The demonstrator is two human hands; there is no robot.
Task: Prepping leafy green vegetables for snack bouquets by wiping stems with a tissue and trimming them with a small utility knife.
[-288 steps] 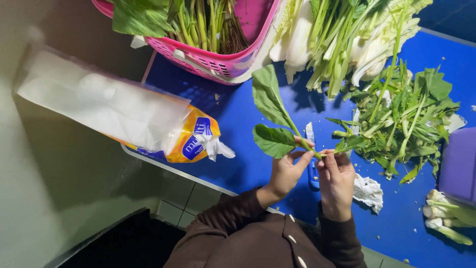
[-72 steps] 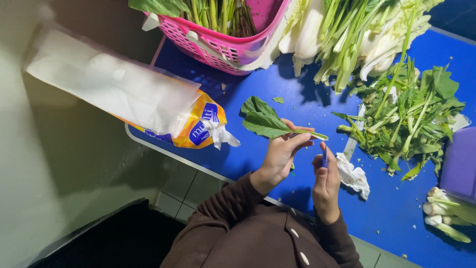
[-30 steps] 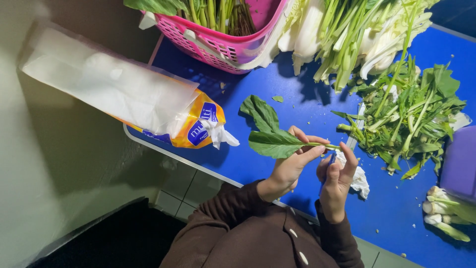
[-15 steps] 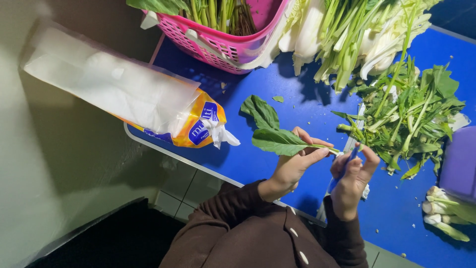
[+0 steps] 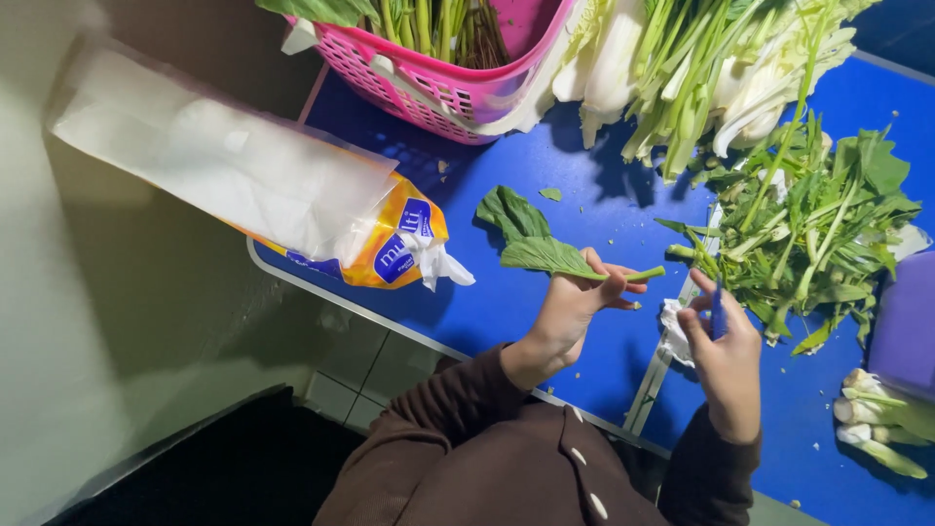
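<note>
Left grip: my left hand (image 5: 570,312) is closed on one leafy green stalk (image 5: 545,255), thumb and fingers pinched together around its stem, with the leaves fanning out toward ten o'clock and the cut stem end poking out toward three o'clock.
Right grip: my right hand (image 5: 726,346) is curled shut around a small blue-handled knife (image 5: 718,310); only a strip of the handle shows between the fingers, and the blade I cannot make out.
Gap between hands: the two hands are near each other but apart, the right one at four o'clock from the left.
Stalk's place: held up just above the blue table (image 5: 506,312), not lying on it.
Count in hand: one stalk, one knife.
Loose greens: one heap of trimmed leafy stalks (image 5: 818,224) at two o'clock from my right hand, too tangled to count.
Bunches: a row of pale-stemmed greens (image 5: 682,68) at twelve o'clock, leaning out over the table.
Basket: one pink basket (image 5: 438,83) at eleven o'clock from my left hand, with more green stems inside.
Bag: one long plastic bag (image 5: 243,185) with a yellow and blue end, at nine o'clock, lying on the table edge.
Scraps: one white crumpled scrap (image 5: 674,331) between my hands, and a few cut stem ends (image 5: 877,429) at four o'clock from my right hand.
</note>
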